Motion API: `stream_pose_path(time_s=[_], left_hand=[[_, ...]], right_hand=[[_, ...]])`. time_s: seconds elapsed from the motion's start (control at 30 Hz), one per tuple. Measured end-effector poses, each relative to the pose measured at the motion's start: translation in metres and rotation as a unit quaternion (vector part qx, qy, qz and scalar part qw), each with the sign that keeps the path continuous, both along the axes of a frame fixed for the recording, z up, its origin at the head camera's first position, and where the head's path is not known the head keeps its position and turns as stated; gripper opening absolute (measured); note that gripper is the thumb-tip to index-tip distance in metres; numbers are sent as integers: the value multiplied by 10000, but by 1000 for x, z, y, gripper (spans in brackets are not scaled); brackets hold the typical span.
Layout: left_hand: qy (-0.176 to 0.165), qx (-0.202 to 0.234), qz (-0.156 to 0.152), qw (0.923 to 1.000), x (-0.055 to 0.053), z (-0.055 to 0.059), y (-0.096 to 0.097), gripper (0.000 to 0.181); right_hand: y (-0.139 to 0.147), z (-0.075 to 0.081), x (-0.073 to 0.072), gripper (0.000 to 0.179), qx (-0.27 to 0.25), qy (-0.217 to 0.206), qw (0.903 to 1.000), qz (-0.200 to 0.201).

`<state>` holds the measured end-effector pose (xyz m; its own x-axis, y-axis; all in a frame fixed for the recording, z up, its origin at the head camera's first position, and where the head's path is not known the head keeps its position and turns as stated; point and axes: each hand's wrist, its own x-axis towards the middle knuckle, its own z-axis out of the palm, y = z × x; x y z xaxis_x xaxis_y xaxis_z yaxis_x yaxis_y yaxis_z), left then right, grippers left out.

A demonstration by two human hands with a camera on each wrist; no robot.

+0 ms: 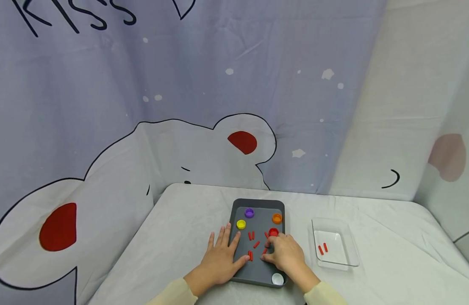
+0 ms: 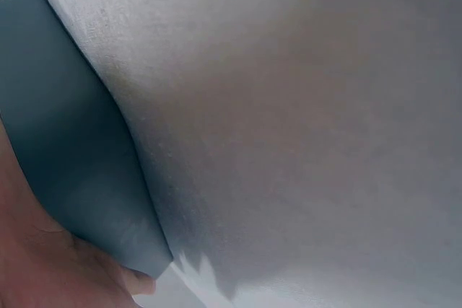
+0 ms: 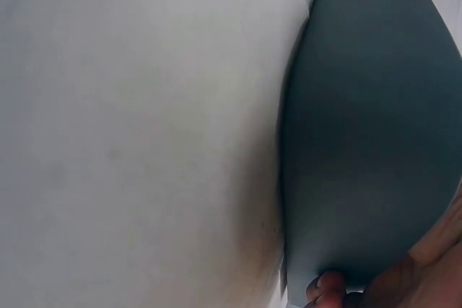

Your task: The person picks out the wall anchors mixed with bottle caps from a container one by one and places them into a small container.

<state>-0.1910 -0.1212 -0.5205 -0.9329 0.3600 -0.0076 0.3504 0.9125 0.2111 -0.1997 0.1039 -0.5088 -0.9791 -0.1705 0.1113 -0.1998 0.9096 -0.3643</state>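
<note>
A dark grey tray (image 1: 257,271) lies on the white-covered table, with several short red sticks (image 1: 256,244) scattered over it. My right hand (image 1: 287,253) is over the tray's right side and pinches one red stick (image 1: 265,250) between thumb and fingertips. Fingers spread, my left hand (image 1: 220,260) rests on the tray's left edge, its thumb close to two red sticks (image 1: 250,256). Small round cups stand on the tray: purple (image 1: 249,213), yellow (image 1: 240,224), orange (image 1: 277,218) and red (image 1: 273,232). The wrist views show mostly the tray's outer side (image 2: 79,128).
To the right of the tray stands a clear glass dish (image 1: 342,250) holding two red sticks (image 1: 323,248). A white round cup (image 1: 278,279) sits at the tray's near right corner. Behind the table hangs a printed curtain (image 1: 203,76).
</note>
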Motion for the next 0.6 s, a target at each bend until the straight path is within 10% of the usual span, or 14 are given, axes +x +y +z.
stream_pose_path(time_s=[0.6], left_hand=[[203,101,-135,9997,0,0,-1,81]], right_hand=[[-3,5,-1,28,50,-14,10000,-43]])
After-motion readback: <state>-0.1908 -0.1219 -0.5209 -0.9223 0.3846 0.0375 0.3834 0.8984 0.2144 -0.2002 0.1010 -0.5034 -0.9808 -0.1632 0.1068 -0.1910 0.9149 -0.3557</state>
